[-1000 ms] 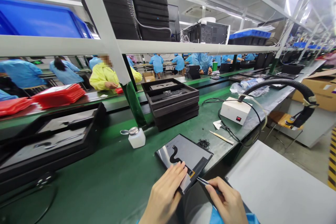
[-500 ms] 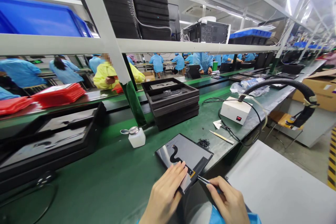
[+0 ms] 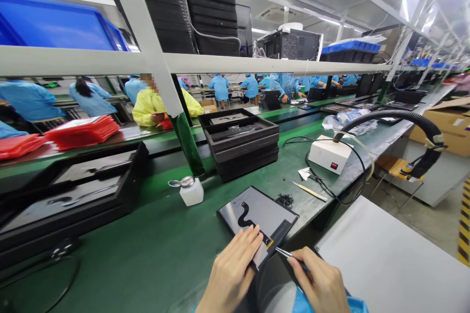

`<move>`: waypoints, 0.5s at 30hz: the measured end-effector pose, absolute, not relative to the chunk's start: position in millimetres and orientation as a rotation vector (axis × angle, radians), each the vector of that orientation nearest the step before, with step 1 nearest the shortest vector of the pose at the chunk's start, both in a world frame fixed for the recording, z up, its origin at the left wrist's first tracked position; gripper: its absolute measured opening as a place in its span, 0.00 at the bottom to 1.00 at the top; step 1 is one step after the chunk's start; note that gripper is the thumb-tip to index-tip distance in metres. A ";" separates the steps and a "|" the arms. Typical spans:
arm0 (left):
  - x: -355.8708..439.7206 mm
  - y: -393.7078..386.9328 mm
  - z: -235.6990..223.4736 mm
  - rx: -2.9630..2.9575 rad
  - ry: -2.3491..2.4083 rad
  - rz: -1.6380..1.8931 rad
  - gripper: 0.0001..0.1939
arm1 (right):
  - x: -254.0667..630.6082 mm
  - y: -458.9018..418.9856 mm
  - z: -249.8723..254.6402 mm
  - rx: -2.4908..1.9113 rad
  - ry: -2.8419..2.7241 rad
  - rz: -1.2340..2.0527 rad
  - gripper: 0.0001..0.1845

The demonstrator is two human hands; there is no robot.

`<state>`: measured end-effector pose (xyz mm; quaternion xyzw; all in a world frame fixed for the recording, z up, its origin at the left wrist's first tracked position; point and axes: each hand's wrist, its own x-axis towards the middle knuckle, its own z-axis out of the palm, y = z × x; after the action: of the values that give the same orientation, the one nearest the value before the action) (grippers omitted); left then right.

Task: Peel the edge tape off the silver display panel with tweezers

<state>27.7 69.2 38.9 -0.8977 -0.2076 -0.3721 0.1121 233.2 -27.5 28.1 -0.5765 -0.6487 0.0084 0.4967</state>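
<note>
A flat grey panel (image 3: 264, 216) with a black curved flex cable lies at the near edge of the green bench. My left hand (image 3: 232, 270) rests on the panel's near corner, fingers stretched flat, pressing it down. My right hand (image 3: 318, 281) is closed in a pinch on thin metal tweezers (image 3: 284, 253). The tweezer tips point at the panel's near right edge, beside a small orange-and-black connector strip (image 3: 267, 241).
A white dispenser bottle (image 3: 191, 190) stands behind the panel. Stacked black trays (image 3: 240, 144) sit mid-bench and more at the left (image 3: 69, 195). A white box with a red switch (image 3: 329, 154), cables, a wooden stick (image 3: 309, 191) and black debris (image 3: 285, 200) lie to the right. Workers sit beyond.
Almost nothing differs. The tweezer tips shift slightly along the panel's edge; my left hand stays put. A person in yellow across the line moves their hands.
</note>
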 end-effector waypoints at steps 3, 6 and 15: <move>27.8 69.8 35.5 -2.625 -0.619 -1.081 0.33 | 230.0 -27.9 22.6 -1.423 -1.539 -0.029 0.16; 27.8 69.3 32.2 -2.646 -0.623 -1.067 0.34 | 225.7 -29.0 11.6 -1.424 -1.462 0.048 0.16; 14.5 63.7 8.8 -2.823 -0.720 -0.980 0.41 | 216.3 -20.6 -30.0 -1.212 -0.758 1.435 0.30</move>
<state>14.5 63.7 8.8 -0.9179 -0.2341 -0.3186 0.0339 216.3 -20.6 -30.0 -0.5074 -0.3174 0.6011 0.5296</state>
